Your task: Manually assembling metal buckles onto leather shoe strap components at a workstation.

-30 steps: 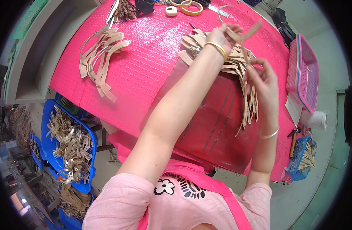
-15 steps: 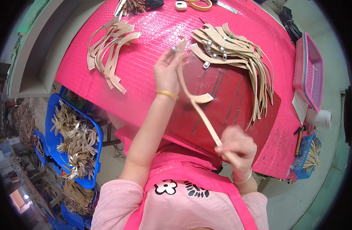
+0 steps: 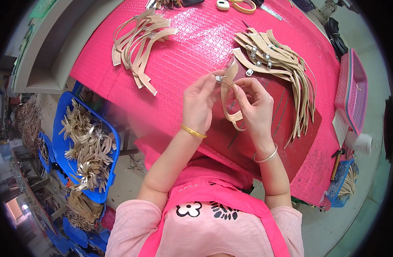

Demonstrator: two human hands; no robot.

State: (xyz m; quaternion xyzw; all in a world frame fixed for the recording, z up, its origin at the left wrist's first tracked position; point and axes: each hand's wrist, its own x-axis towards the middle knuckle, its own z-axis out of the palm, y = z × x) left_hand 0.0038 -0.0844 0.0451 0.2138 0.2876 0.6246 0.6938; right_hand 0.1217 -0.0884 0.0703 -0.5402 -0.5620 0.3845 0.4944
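Both my hands are raised together over the red mat [image 3: 265,141]. Between the fingertips of my left hand [image 3: 198,100] is a small silver buckle [image 3: 219,79] on a beige strap [image 3: 225,100]. My right hand [image 3: 256,105] pinches the strap's end close beside the buckle, and the strap hangs in a loop below my fingers. Whether the end is inside the buckle I cannot tell. Right of my hands lies a pile of beige straps [image 3: 286,64], several with silver buckles. A smaller bunch of beige straps [image 3: 141,47] rests on the table at the left.
A blue bin [image 3: 113,171] full of strap pieces stands at the left below the pink-covered table [image 3: 179,55]. Stacked pink baskets [image 3: 353,92], a white roll [image 3: 360,142], a hammer [image 3: 336,165] and a blue basket [image 3: 333,195] are at the right. Tape rolls [image 3: 244,6] sit at the far edge.
My right hand has moved up from the lower right to meet my left hand, carrying the strap's end to the buckle. The strap, stretched out before, is now looped. The whole view has shifted slightly.
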